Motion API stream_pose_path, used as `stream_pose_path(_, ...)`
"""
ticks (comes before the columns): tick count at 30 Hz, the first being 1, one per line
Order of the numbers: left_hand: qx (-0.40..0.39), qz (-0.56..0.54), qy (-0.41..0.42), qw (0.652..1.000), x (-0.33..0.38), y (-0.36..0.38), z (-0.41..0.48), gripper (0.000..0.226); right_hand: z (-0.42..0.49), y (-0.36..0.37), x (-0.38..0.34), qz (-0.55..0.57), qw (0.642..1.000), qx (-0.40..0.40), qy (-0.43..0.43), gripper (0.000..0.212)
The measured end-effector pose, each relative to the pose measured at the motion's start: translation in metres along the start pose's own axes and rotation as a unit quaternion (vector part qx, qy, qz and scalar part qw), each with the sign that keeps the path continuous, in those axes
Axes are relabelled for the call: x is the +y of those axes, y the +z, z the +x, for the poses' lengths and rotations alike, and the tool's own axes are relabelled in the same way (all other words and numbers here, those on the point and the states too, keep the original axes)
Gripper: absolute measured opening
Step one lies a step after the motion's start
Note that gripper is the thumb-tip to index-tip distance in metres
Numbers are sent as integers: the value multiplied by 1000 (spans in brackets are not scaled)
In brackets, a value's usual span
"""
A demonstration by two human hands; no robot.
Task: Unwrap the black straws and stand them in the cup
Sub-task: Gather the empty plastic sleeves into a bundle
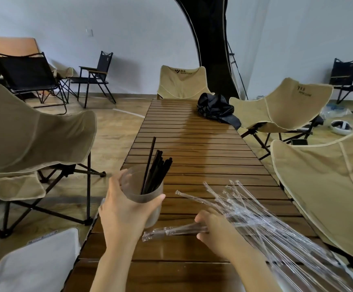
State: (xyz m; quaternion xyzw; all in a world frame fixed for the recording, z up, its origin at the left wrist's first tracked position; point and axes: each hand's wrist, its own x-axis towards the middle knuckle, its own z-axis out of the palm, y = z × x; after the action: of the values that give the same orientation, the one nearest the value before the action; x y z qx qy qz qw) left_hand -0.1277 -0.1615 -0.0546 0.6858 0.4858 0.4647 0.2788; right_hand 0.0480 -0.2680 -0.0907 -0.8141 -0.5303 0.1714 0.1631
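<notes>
Black straws (pixel 157 173) stand in the translucent cup (pixel 133 182), lower centre of frame, gripped by the left hand (pixel 122 209). Right hand (pixel 215 230) pinches a wrapped straw (pixel 171 231) on the counter (pixel 192 144), beside clear wrappers (pixel 255 211).

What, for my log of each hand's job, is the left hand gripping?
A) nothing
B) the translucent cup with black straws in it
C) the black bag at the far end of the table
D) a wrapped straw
B: the left hand is curled round the cup, where black straws stand, while the right hand holds the wrapped straw.
</notes>
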Motion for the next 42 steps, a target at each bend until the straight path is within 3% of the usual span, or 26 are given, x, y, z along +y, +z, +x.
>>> stream_pose_path(10, -51, 1, -33, 998, -4, 11, -3, 104, 2, 11, -14, 9, 999, -32, -21, 39)
stream_pose_path(14, -67, 107, -65, 990, 15, -1, -3, 121, 1, 6, -14, 11, 998, -61, -31, 46)
stream_pose_path(16, -11, 138, -24, 990, 26, -10, -7, 108, 1, 2, -13, 18, 996, -80, -36, 48)
stream_pose_path(19, 46, 147, 69, 986, 37, -15, -25, 66, 0, -2, -7, 38, 995, -82, -46, 45)
stream_pose_path(22, -122, 172, 106, 972, 40, -3, -44, 42, 3, -6, -9, 49, 995, -75, -44, 44)
stream_pose_path(25, -277, 190, 89, 938, 31, 20, -55, 30, 4, -11, -8, 45, 997, -57, -36, 41)
stream_pose_path(29, -365, 237, 41, 899, 15, 39, -58, 51, -1, -18, 5, 61, 997, -27, -40, 35)
stream_pose_path(33, -367, 296, 52, 881, 10, 52, -59, 56, -3, -22, 17, 52, 998, 14, 26, 28)
stream_pose_path(36, -363, 285, 14, 887, 9, 58, -60, 38, -4, -26, 26, 28, 990, 38, 130, 27)
stream_pose_path(39, -356, 289, -22, 888, 9, 59, -60, 19, -8, -31, 32, 46, 969, 61, 233, 41)
stream_pose_path(42, -337, 279, -34, 899, 4, 58, -58, 14, -13, -32, 37, 52, 948, 95, 301, 46)
